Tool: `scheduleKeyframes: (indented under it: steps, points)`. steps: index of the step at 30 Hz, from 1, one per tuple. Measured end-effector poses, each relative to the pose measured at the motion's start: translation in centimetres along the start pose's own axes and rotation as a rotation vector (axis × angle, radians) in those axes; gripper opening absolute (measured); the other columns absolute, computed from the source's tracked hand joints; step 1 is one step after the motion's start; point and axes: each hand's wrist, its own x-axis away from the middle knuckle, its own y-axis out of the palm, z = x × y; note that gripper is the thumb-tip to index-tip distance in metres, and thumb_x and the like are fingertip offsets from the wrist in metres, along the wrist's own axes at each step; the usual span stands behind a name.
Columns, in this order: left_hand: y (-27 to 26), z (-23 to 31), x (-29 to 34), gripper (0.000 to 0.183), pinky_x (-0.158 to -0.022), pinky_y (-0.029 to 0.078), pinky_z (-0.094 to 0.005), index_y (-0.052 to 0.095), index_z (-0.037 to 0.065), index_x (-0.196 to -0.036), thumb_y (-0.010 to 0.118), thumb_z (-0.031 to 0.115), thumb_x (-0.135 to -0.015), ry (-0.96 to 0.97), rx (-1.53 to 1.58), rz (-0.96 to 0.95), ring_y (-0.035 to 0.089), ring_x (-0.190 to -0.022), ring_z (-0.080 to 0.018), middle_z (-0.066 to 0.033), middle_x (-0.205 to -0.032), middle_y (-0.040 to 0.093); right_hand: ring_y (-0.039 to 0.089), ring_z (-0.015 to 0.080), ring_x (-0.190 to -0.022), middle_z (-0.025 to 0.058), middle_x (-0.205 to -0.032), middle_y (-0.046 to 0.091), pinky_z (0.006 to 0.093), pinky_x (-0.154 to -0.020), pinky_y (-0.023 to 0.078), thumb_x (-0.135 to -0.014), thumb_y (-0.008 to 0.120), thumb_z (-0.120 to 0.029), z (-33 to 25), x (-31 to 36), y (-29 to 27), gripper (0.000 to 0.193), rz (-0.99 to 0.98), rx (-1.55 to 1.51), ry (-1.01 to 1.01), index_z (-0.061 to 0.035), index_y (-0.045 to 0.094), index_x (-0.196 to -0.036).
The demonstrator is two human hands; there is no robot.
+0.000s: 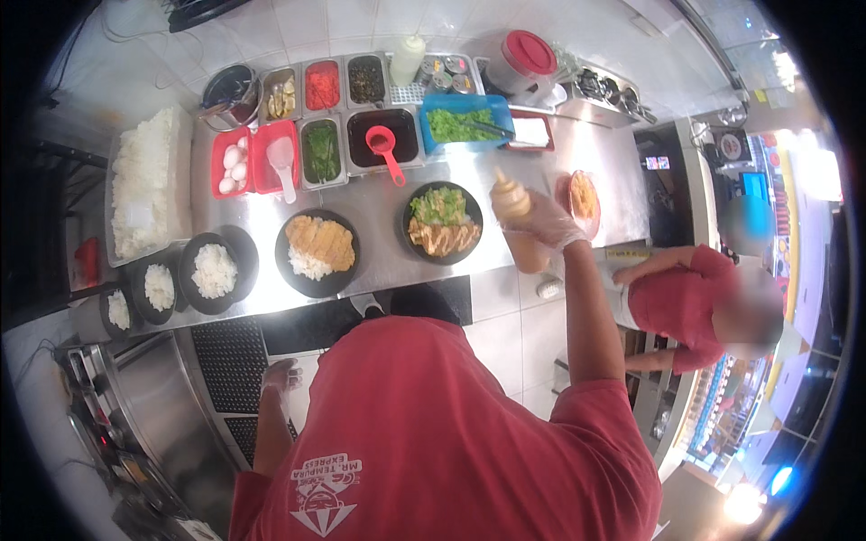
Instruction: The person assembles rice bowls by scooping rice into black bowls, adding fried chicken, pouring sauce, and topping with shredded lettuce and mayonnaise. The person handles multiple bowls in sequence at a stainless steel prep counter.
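My right hand (552, 221), in a clear glove, is wrapped round a squeeze bottle (512, 200) of tan sauce. Its nozzle points away from me, toward the back of the counter. Just left of the bottle stands a black bowl (407, 242) with chopped greens (442, 206) and sliced, sauced meat (444, 238). Farther left, another black bowl (317, 287) holds white rice and a breaded cutlet (322, 241). My left hand (281, 374), also gloved, hangs below the counter edge by my side, holding nothing, its fingers loosely apart.
Three bowls of rice (215, 270) line the counter's left, beside a clear tub of rice (140, 189). Behind are eggs (234, 167), a sauce pan with red ladle (383, 144), and a blue lettuce bin (460, 124). A basket (584, 203) and another person (681, 293) are at right.
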Motion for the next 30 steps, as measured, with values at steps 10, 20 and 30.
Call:
scheduleKeyframes:
  steps: [10,20,30]
  points:
    - [3.6,-2.0,2.7,0.032,-0.071,0.06,-0.0369,0.07,0.006,-0.12,0.072,0.026,-0.095,0.134,0.497,0.051,0.066,-0.072,-0.0198,-0.0134,-0.102,0.073,0.068,0.0267,-0.117,0.0146,-0.122,0.072,0.0394,-0.104,0.052,-0.075,0.093,-0.027,-13.3,-19.5,-3.4,0.073,0.58,-0.148,-0.505,-0.0004,0.057,-0.133]
    - [14.4,15.2,9.4,0.045,-0.073,0.061,-0.0353,0.066,-0.001,-0.125,0.066,0.035,-0.099,0.441,0.349,0.174,0.072,-0.083,-0.0212,-0.0143,-0.101,0.073,0.067,0.0326,-0.12,0.0185,-0.127,0.069,0.0418,-0.104,0.051,-0.074,0.091,-0.025,-10.6,-31.5,4.1,0.074,0.527,-0.123,-0.445,-0.001,0.057,-0.135]
    - [23.1,13.6,8.8,0.036,-0.073,0.06,-0.034,0.069,-0.001,-0.119,0.064,0.03,-0.102,0.172,0.197,-0.3,0.073,-0.083,-0.0217,-0.0139,-0.102,0.076,0.069,0.0324,-0.113,0.0194,-0.126,0.07,0.0414,-0.101,0.052,-0.088,0.077,-0.026,-11.8,-20.1,4.2,0.05,0.295,-0.051,-0.373,-0.0082,0.065,-0.133]
